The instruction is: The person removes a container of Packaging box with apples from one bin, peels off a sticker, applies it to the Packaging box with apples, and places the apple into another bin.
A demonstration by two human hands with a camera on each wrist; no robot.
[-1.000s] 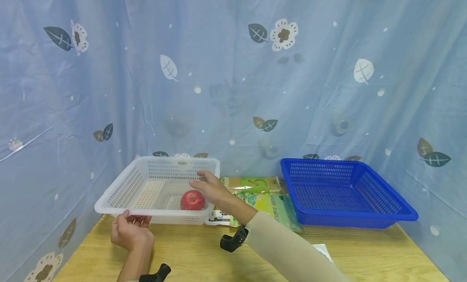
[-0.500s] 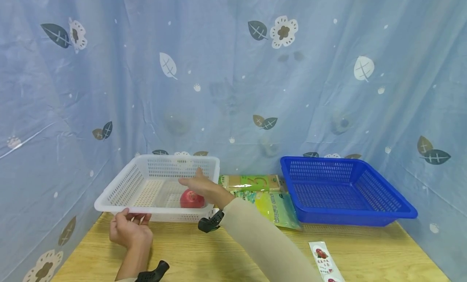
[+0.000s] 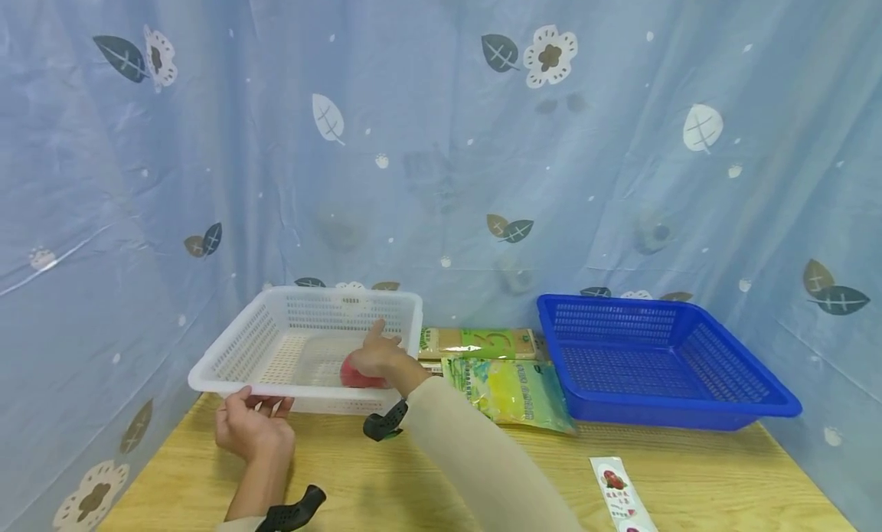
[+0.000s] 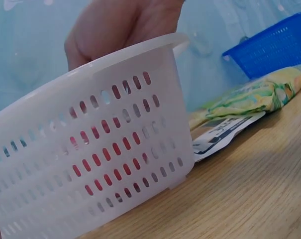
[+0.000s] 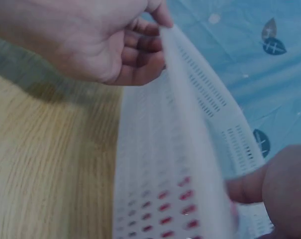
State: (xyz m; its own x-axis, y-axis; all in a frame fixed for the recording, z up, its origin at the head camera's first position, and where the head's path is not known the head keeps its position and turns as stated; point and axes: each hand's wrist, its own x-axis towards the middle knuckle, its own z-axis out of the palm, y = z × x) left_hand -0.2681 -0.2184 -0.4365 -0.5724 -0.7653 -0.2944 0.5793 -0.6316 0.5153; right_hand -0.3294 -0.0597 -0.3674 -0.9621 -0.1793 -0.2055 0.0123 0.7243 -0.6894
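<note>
My left hand [image 3: 255,429] grips the near rim of a white slotted plastic basket [image 3: 313,395], thumb over the rim and fingers beneath it. Inside the basket, at its near right corner, lies a red apple [image 3: 350,374], which shows as red through the slots in the left wrist view. My right hand [image 3: 381,356] reaches over the basket's right side and covers the apple's upper right. Its thumb is at the apple and the visible fingers extend away, spread; the remaining fingers are hidden. A clear plastic box [image 3: 313,363] lies inside the basket beside the apple.
Right of the white basket lie a green-and-tan packet [image 3: 478,344] and a yellow-green packet [image 3: 513,393]. A blue basket [image 3: 689,411] stands beyond them. A sticker strip [image 3: 622,494] lies on the wooden table [image 3: 351,471], with a blue curtain [image 3: 441,134] behind.
My right hand has moved left and down, from above the basket's right side onto the apple. The sleeve has uncovered the sticker strip. My left hand keeps its hold on the rim.
</note>
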